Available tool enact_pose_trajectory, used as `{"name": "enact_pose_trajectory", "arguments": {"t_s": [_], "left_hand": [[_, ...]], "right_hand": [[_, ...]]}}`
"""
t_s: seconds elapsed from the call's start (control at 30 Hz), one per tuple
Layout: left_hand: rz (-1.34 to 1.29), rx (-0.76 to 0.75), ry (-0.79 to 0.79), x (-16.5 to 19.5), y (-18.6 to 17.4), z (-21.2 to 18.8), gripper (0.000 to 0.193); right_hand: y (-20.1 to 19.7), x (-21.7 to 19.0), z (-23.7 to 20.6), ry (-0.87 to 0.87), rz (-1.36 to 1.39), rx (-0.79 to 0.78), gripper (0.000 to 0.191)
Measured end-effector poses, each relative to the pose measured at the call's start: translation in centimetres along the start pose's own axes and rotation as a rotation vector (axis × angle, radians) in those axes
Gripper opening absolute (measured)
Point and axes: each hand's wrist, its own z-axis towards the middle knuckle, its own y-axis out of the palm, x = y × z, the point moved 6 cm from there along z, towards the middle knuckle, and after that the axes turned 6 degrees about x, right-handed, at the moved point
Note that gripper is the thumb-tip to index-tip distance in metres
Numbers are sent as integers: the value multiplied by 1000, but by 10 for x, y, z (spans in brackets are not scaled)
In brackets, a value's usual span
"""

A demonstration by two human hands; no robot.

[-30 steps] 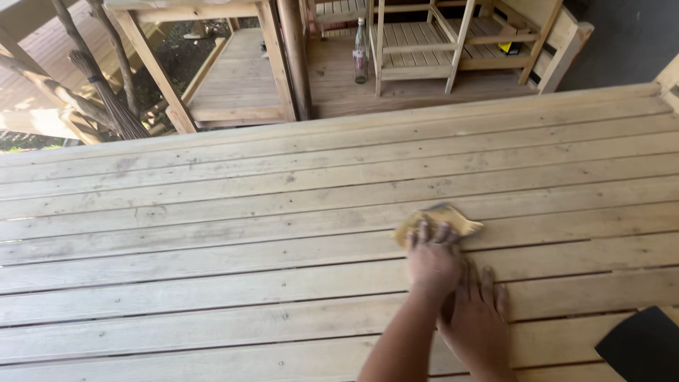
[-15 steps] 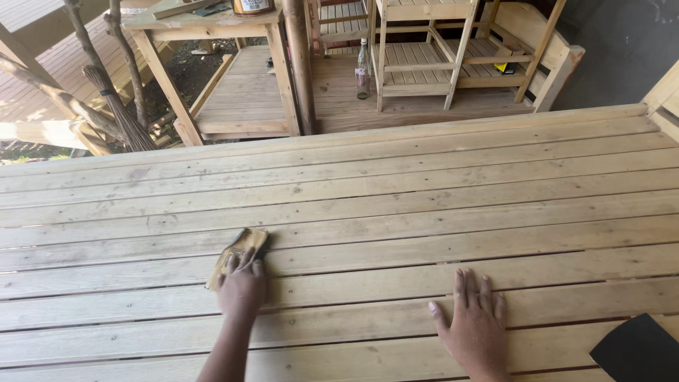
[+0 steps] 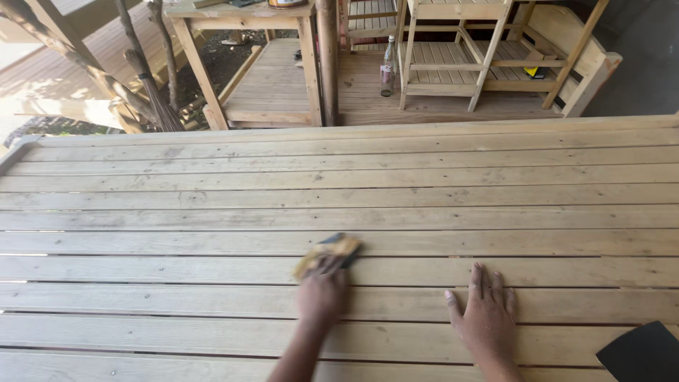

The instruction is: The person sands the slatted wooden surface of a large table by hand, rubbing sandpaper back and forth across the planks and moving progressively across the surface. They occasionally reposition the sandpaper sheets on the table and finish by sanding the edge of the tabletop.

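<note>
My left hand (image 3: 322, 291) presses a folded piece of sandpaper (image 3: 329, 252), tan with a dark edge, onto a pale wooden slatted surface (image 3: 339, 184). Both are motion-blurred. The sandpaper lies under my fingertips on a plank near the middle of the view. My right hand (image 3: 485, 313) rests flat on the planks to the right, palm down and fingers spread, holding nothing. About a hand's width of bare wood separates the two hands.
A black sheet (image 3: 640, 352) lies at the bottom right corner of the planks. Beyond the far edge, lower down, stand a wooden table (image 3: 244, 14), a round post (image 3: 327, 64), a bottle (image 3: 387, 69), slatted wooden frames (image 3: 460, 49) and a twig broom (image 3: 145, 85).
My left hand swept the sandpaper far to the left along the planks, then came partway back to the right. My right hand stayed flat in about the same place.
</note>
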Motion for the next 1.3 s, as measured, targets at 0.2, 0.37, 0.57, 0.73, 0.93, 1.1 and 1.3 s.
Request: {"name": "enact_pose_trajectory", "arguments": {"t_s": [0.2,0.37,0.57,0.73,0.93,1.1,1.3], "left_hand": [[247,244,44,-68,-50,25,43],[31,16,304,90,41,-19,43],[-170,25,410,130,43,-23,44],[-3,248,245,-18,-35,15,44],[165,331,-100,-183,-124,58,51],[265,372,-91,-167,-97,56,54],[49,260,210,-1,8,10,47]], "right_hand": [[0,-5,3,16,-90,-62,85],[2,-1,4,-3,-90,-55,84],[7,4,3,-10,-20,-30,87],[10,7,1,-17,-41,-37,87],[11,6,2,-26,-62,-27,84],[8,3,1,-36,-71,0,84],[13,2,0,-42,-38,21,85]]}}
